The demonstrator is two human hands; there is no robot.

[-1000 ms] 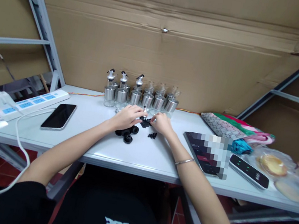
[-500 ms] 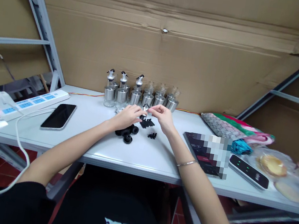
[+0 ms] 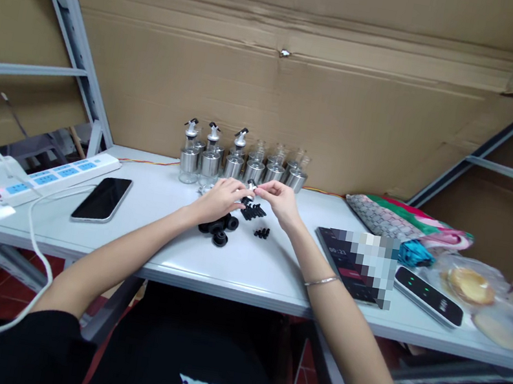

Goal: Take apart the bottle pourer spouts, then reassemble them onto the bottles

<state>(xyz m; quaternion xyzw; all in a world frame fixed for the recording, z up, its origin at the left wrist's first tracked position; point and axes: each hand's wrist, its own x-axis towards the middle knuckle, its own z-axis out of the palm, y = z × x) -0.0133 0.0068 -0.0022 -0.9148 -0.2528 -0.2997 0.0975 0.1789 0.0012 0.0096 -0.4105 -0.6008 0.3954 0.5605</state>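
Between my two hands is a small silver pourer spout with a black flap (image 3: 251, 185). My left hand (image 3: 221, 200) is closed around its lower part, and the fingers partly cover it. From the other side, my right hand (image 3: 279, 201) pinches the spout near its top with thumb and forefinger. Below the hands lie several thin black pieces (image 3: 254, 212), a little group of small black plugs (image 3: 261, 233) and a heap of round black stoppers (image 3: 220, 238). Some clear or silvery parts (image 3: 204, 188) show partly behind my left hand.
Glass bottles with steel sleeves (image 3: 254, 172) stand in rows at the back; three carry spouts. A phone (image 3: 102, 199) and power strip (image 3: 60, 175) lie left. At right are a tablet (image 3: 342, 265), a black-and-white device (image 3: 428, 296), a patterned cloth bag (image 3: 380, 216) and wrapped food (image 3: 470, 285).
Both hands keep almost the same place. The spout's black flap shows slightly more upright between the fingers. The whole view has shifted very slightly.
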